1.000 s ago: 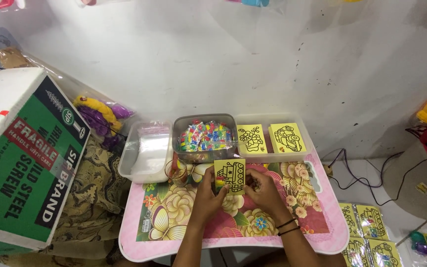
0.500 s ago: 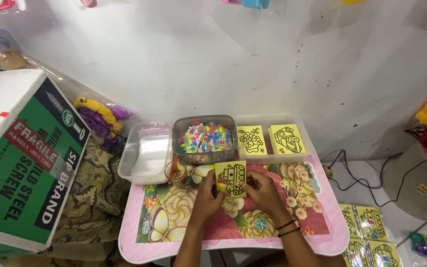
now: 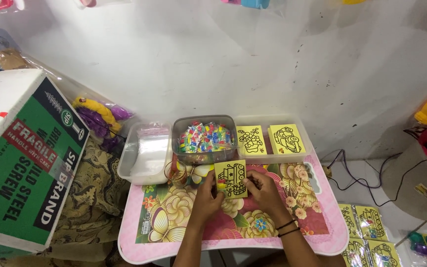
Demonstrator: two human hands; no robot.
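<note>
Centre frame, both hands grip the yellow card [image 3: 231, 179]: left hand [image 3: 207, 194] pinching its left edge, right hand [image 3: 263, 192] its right, above the flowered bench [image 3: 174, 217], just below the tub of coloured packets [image 3: 204, 138].

Yellow card [image 3: 231, 178] edges hidden under fingers; forearms cut off below.

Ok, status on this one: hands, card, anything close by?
Left hand and right hand both gripping yellow picture card. Card above floral table. Container of coloured packets just behind.
</note>
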